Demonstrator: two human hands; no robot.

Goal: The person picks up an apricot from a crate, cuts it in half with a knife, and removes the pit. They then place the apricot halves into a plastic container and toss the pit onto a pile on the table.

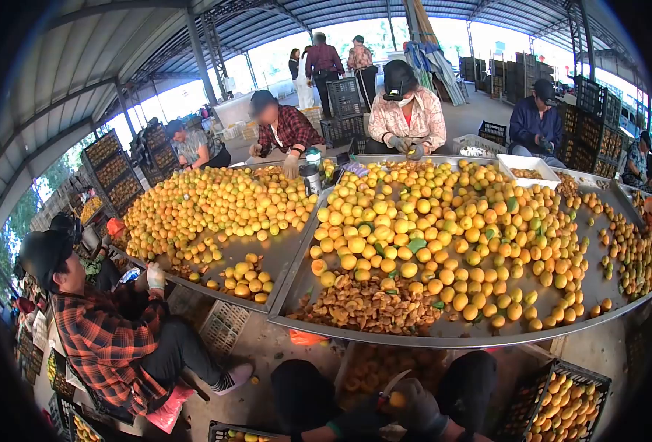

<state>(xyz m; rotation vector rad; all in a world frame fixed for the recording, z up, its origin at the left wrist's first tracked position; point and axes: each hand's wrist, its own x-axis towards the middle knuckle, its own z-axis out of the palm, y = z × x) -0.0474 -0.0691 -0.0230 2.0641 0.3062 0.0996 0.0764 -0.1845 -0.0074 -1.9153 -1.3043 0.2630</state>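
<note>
My right hand (pixel 418 407), in a grey glove, is closed around a yellow-orange apricot (pixel 397 399) low in the head view. Beside it, my left hand (pixel 359 420) wears a dark glove and is closed on a small knife (pixel 397 381). The pale blade points up and right, just above the apricot; a bit of red shows near its handle. Both hands are between my knees, over a container of orange fruit (pixel 392 366) in shadow under the table edge. Most of my left fingers are lost in the dark.
A metal-rimmed table (pixel 429 342) bears heaped apricots (pixel 444 243) and a pile of brownish fruit pieces (pixel 370 303). A black crate of apricots (pixel 562 405) stands at my right. A person in a plaid shirt (pixel 105 342) sits at left; other people work across the table.
</note>
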